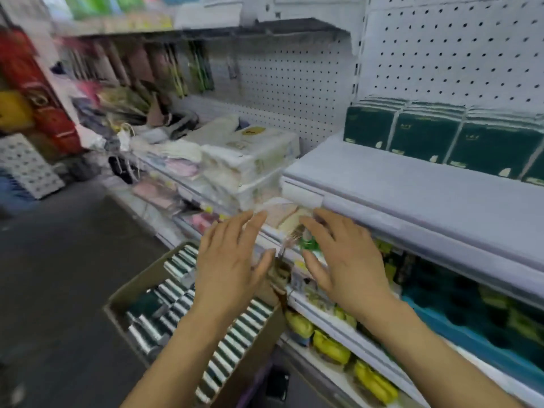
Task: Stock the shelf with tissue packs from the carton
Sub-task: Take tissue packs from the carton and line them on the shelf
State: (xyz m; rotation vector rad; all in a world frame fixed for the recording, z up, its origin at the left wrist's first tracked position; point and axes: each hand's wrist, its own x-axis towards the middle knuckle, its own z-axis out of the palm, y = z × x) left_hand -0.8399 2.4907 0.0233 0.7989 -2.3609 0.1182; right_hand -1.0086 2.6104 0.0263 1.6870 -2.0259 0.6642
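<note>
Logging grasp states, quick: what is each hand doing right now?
Left hand: open, fingers spread, holding nothing, above the carton.
Right hand: open, fingers spread, holding nothing.

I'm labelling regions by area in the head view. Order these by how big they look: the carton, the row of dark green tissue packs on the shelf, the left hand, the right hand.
1. Carton
2. Row of dark green tissue packs
3. Left hand and right hand: they look alike, so unranked.
Both hands are nearest the camera, which inflates them.

Both bare forearms reach forward and upward side by side. The left hand (pixel 232 262) and the right hand (pixel 346 260) are held palm down, near each other but apart, fingers straight and slightly spread, holding nothing.
</note>
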